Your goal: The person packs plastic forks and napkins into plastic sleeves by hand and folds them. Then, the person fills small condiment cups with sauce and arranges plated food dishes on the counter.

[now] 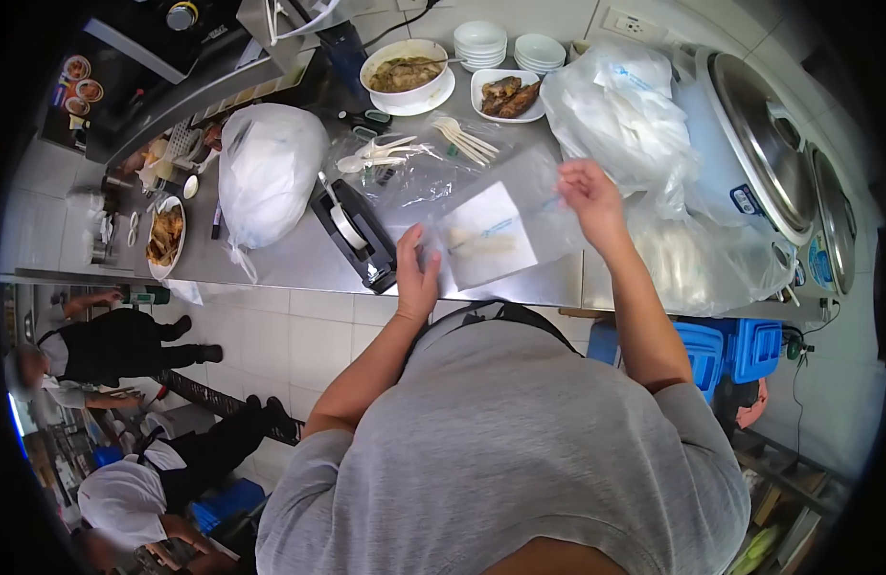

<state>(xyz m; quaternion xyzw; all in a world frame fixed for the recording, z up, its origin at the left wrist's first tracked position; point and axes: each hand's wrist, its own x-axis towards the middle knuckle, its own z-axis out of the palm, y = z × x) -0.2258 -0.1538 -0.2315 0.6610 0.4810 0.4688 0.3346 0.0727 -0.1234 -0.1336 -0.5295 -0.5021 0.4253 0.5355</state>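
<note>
A clear plastic bag (544, 230) lies on the steel counter (558, 280) in front of me, with a white napkin packet (500, 225) and pale cutlery showing through it. My right hand (590, 196) is at the bag's right side, its fingers curled together at the plastic. Beside the bag's left edge is my left hand (417, 276), fingers apart, with nothing visible in it. A black tape dispenser (355, 235) with a roll of tape stands just left of that hand. Behind the bag lie white plastic spoons (376, 158) and forks (467, 142) on clear plastic.
Along the back are a bowl of food (403, 75), a dish of fried pieces (508, 96) and stacked bowls (480, 43). Filled bags stand left (271, 172) and right (620, 110). Large lidded pots (764, 134) are at right. Two people (127, 494) work at lower left.
</note>
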